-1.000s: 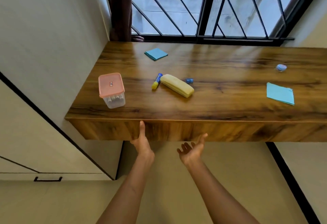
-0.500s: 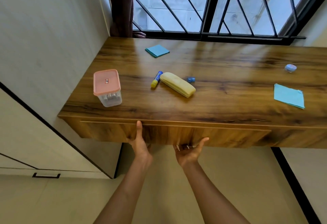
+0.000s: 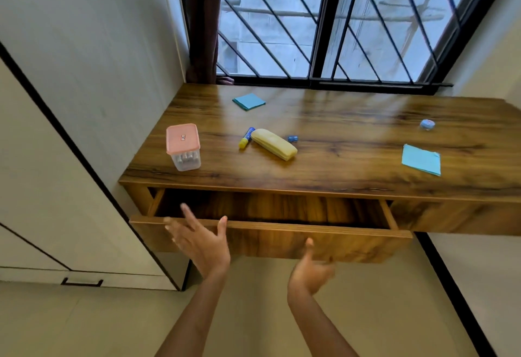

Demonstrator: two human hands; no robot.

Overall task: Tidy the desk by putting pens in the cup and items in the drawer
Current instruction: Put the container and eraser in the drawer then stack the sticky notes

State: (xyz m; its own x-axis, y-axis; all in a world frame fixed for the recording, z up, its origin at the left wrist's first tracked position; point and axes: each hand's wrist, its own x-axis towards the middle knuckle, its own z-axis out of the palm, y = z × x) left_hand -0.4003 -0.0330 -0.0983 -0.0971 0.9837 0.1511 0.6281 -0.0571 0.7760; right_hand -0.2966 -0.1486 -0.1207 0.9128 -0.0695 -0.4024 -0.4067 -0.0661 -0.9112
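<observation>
drawer [image 3: 310, 239] open, left hand [image 3: 200, 239] spread — empty

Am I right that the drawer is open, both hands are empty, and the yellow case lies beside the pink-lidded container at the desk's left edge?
Not quite. In the head view the yellow case lies mid-desk beside the blue and yellow pen, apart from the pink-lidded container. The drawer is open; left hand and right hand are empty.
</observation>
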